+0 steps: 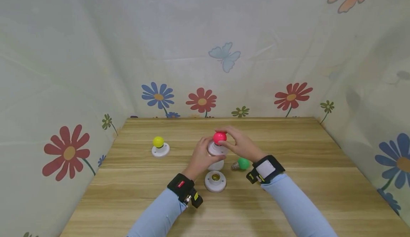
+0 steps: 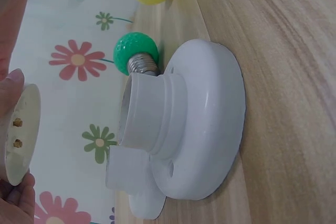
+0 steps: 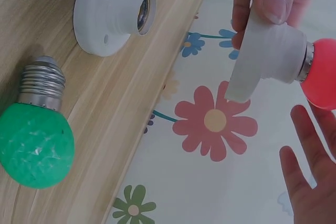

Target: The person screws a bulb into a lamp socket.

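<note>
Left hand (image 1: 200,158), fingers and thumb curled round white socket (image 1: 217,149), holds it above table (image 1: 304,194). Right hand (image 1: 242,143) pinches red bulb (image 1: 219,137) at socket's mouth. Red label (image 1: 181,184) on left wrist strap (image 1: 183,190): lettering too small to read. Green bulb (image 1: 244,163) lies right of near socket (image 1: 210,186); yellow bulb (image 1: 158,141) far left. Wood runs from green bulb to right edge; far edge meets flowered wall (image 1: 179,59).
</note>
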Action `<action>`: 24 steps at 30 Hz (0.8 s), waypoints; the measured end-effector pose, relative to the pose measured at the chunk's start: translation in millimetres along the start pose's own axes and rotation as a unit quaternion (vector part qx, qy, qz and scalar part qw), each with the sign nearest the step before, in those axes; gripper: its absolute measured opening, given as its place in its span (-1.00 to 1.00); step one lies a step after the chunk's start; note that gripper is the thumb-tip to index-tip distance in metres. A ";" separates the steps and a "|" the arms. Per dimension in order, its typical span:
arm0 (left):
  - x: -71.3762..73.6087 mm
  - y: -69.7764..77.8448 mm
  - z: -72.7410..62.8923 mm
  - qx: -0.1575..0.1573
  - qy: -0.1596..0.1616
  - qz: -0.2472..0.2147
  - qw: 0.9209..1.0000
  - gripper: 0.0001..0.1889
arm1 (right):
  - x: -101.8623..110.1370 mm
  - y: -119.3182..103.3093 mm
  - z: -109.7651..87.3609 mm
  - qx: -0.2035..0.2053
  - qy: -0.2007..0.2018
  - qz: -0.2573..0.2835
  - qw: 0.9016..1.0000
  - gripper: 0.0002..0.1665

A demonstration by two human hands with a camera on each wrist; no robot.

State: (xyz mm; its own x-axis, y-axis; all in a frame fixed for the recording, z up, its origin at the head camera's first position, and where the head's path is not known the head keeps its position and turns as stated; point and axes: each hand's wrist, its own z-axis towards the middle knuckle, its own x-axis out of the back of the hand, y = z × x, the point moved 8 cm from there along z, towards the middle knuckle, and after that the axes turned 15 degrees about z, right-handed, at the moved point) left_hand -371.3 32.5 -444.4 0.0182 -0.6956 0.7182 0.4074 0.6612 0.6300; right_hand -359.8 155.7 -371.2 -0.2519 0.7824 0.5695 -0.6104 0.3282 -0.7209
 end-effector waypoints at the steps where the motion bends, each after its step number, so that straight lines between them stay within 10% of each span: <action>1: 0.0 0.2 -0.4 0.001 -0.001 0.001 1.000 -0.20 | 0.4 0.2 0.3 -0.004 0.007 -0.007 1.000 -0.45; 24: 1.6 -2.8 -1.8 0.003 0.000 0.004 1.000 -0.20 | -6.6 -2.8 -1.2 0.014 -0.032 0.031 0.999 -0.45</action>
State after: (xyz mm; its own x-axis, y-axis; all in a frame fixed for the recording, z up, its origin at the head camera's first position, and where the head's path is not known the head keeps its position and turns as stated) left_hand -370.7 29.0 -445.5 0.0217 -0.6911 0.7224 0.4013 0.6679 0.6268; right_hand -355.6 150.2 -373.4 -0.3361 0.7650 0.5493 -0.6132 0.2649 -0.7442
